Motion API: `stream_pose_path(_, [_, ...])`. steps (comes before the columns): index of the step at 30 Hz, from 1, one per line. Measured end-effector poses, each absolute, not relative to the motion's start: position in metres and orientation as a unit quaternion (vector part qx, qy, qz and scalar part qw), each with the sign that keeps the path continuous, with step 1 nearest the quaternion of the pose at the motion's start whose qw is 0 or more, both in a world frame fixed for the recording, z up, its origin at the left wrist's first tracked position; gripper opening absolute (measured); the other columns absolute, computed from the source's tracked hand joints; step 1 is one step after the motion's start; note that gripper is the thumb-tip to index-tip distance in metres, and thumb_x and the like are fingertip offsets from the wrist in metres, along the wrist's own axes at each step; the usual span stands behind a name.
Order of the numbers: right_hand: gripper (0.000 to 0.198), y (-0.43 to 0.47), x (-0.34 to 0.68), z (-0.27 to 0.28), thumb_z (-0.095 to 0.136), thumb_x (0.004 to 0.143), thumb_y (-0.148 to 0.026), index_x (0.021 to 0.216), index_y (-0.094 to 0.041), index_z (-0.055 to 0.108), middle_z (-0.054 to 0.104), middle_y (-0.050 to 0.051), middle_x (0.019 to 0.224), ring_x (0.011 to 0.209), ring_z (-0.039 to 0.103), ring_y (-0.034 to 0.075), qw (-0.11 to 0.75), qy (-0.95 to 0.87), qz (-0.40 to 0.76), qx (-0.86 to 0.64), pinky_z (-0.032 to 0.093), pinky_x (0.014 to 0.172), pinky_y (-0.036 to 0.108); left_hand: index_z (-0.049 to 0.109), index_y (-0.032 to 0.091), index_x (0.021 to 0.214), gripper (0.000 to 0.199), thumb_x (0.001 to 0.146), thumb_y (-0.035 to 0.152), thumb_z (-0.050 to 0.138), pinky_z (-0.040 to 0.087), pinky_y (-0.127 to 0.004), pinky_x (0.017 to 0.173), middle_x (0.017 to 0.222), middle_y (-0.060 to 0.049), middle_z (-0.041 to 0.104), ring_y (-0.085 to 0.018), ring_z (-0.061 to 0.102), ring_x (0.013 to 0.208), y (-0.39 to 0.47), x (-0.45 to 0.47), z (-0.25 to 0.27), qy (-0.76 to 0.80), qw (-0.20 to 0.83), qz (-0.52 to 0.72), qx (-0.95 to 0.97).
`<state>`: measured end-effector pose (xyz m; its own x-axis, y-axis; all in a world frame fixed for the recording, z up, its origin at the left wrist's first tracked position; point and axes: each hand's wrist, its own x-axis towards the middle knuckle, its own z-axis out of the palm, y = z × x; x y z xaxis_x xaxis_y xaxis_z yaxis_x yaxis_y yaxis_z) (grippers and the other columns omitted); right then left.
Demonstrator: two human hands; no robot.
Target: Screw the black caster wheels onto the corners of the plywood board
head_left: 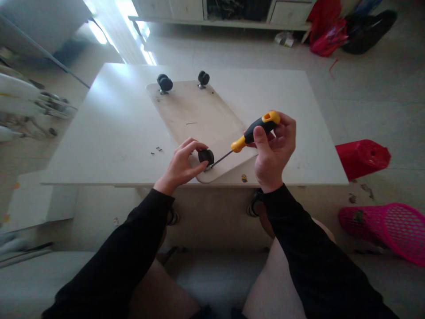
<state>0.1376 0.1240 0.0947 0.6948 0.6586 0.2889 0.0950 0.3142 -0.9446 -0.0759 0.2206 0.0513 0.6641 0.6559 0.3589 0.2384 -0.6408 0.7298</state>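
A pale board (206, 115) with rounded corners lies flat on the white table. Between the thumb and fingers of my left hand (182, 165) is a black caster wheel (206, 157) at the board's near corner. My right hand (274, 150) grips a yellow and black screwdriver (254, 132), held at a slant. Its tip meets the metal base of that caster, though the screw head is too small to make out. Two more casters, one at the far left corner (164, 83) and another at the far right corner (203, 78), stand upright on the board.
Several small screws (157, 149) lie on the table (109, 133) left of the board. A small sticker (244, 178) is near the front edge. On the floor to the right are a red bin (363, 157) and a pink mesh basket (388, 226). A white cabinet (186, 11) stands beyond.
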Motion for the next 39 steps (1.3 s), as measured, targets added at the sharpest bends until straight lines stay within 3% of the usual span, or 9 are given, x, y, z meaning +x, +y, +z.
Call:
stream_pose_path(5, [0.058,0.124,0.132,0.098,0.082,0.082,-0.064,0.13,-0.039,0.063,0.067,0.002,0.129,0.124,0.074,0.027,0.718,-0.362,0.218,-0.553,0.071,0.082,0.037,0.075,0.023,0.117,0.032,0.087,0.032,0.074,0.056,-0.043,0.093,0.107,-0.007,0.068,-0.025,0.065,0.102,0.221,-0.077,0.054,0.272,0.34,0.302,0.848])
stream_pose_path(12, [0.056,0.126,0.125,0.101,0.078,0.084,-0.066,0.133,-0.041,0.065,0.063,0.001,0.145,0.128,0.07,0.023,0.693,-0.406,0.187,-0.565,0.071,0.089,0.035,0.069,0.022,0.111,0.029,0.085,0.035,0.075,0.056,-0.044,0.094,0.113,-0.008,0.074,-0.027,0.069,0.106,0.222,-0.079,0.054,0.268,0.37,0.294,0.84])
stream_pose_path(16, [0.039,0.126,0.125,0.102,0.068,0.096,-0.051,0.135,-0.045,0.067,0.065,-0.002,0.143,0.121,0.073,0.019,0.712,-0.457,0.2,-0.494,0.068,0.101,0.038,0.068,0.022,0.109,0.03,0.084,0.036,0.076,0.056,-0.042,0.089,0.11,-0.008,0.076,-0.026,0.071,0.099,0.221,-0.08,0.053,0.283,0.379,0.292,0.831])
stream_pose_path(21, [0.033,0.13,0.126,0.105,0.069,0.096,-0.033,0.127,-0.043,0.067,0.068,-0.003,0.138,0.137,0.068,0.022,0.76,-0.457,0.206,-0.414,0.06,0.121,0.051,0.065,0.022,0.102,0.03,0.08,0.035,0.081,0.056,-0.04,0.082,0.098,-0.004,0.073,-0.021,0.066,0.085,0.22,-0.079,0.049,0.296,0.389,0.308,0.816])
stream_pose_path(24, [0.032,0.132,0.126,0.107,0.07,0.095,-0.038,0.125,-0.038,0.062,0.067,-0.002,0.143,0.136,0.07,0.023,0.741,-0.443,0.197,-0.464,0.063,0.118,0.051,0.063,0.022,0.1,0.032,0.078,0.036,0.082,0.054,-0.037,0.075,0.093,-0.003,0.069,-0.019,0.063,0.08,0.22,-0.078,0.046,0.298,0.406,0.316,0.804])
stream_pose_path(30, [0.048,0.143,0.13,0.095,0.086,0.085,-0.056,0.122,-0.034,0.064,0.066,0.0,0.127,0.133,0.07,0.024,0.736,-0.462,0.102,-0.483,0.069,0.101,0.041,0.06,0.023,0.098,0.037,0.076,0.039,0.085,0.045,-0.032,0.063,0.088,0.0,0.064,-0.016,0.057,0.073,0.221,-0.076,0.043,0.294,0.442,0.319,0.785])
stream_pose_path(35, [0.029,0.151,0.133,0.093,0.067,0.103,-0.039,0.132,-0.034,0.066,0.067,0.001,0.131,0.133,0.07,0.02,0.743,-0.555,0.086,-0.364,0.068,0.105,0.039,0.061,0.022,0.1,0.04,0.075,0.04,0.087,0.042,-0.03,0.062,0.09,-0.001,0.064,-0.014,0.054,0.071,0.222,-0.077,0.042,0.29,0.453,0.321,0.78])
stream_pose_path(39, [0.032,0.145,0.132,0.1,0.077,0.096,-0.034,0.126,-0.035,0.068,0.063,-0.001,0.121,0.111,0.073,0.014,0.733,-0.558,0.083,-0.381,0.069,0.093,0.032,0.063,0.021,0.103,0.042,0.075,0.039,0.088,0.045,-0.029,0.065,0.099,-0.003,0.068,-0.015,0.059,0.078,0.221,-0.077,0.044,0.282,0.473,0.319,0.771])
